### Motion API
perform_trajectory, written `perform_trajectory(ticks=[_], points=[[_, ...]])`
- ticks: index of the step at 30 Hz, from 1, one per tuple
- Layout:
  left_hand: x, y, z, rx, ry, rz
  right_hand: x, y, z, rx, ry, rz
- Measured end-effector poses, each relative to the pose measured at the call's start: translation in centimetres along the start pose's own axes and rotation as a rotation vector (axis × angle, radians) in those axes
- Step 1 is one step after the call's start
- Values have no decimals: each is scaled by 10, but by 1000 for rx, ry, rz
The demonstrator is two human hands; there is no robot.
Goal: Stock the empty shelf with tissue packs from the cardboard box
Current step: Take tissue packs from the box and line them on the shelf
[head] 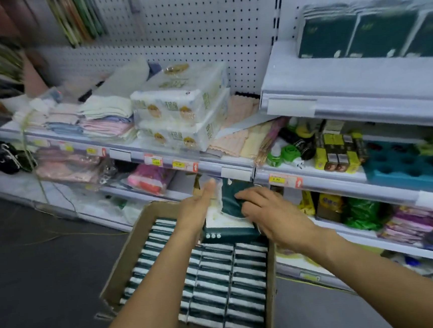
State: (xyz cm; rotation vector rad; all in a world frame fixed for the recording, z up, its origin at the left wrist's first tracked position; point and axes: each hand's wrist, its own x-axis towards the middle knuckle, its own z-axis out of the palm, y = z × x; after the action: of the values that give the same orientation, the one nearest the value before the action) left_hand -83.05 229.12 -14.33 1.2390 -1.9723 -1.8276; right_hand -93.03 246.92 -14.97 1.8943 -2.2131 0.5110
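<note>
A cardboard box stands on the floor below me, filled with rows of dark green tissue packs. Over its far end I hold one dark green tissue pack between both hands. My left hand presses flat against the pack's left side, fingers straight and thumb up. My right hand has its fingers curled over the pack's top right. The white upper shelf at the right carries three green packs at its back, with bare room in front of them.
Two stacked white tissue bundles and folded cloths lie on the middle-left shelf. Lower shelves at the right hold small boxes, bags and a teal tray. The dark floor lies to the left of the box.
</note>
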Motion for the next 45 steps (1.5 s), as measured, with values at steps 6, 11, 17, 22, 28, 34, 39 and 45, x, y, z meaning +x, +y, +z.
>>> perform_trajectory(ticks=[6, 11, 17, 22, 28, 34, 39, 45], points=[[-26, 26, -10, -117, -31, 139, 8, -15, -37, -69, 1, -30], [-43, 49, -24, -207, 23, 290, 12, -30, -62, 830, 324, 816], [-56, 64, -26, -231, -12, 421, 34, -53, -89, 1563, 348, 1072], [-65, 83, -14, -384, -208, 275, 45, -49, -101, 1592, 554, 1048], [-50, 107, -2, -349, -305, 326, 52, -18, -133, 1579, 732, 1038], [-22, 154, 37, -295, -259, 446, 58, 47, -198, 1497, 987, 963], [1, 200, 75, -278, -245, 514, 58, 113, -254, 623, 853, 734], [28, 238, 104, -266, -236, 544, 68, 192, -260, -148, 204, 783]])
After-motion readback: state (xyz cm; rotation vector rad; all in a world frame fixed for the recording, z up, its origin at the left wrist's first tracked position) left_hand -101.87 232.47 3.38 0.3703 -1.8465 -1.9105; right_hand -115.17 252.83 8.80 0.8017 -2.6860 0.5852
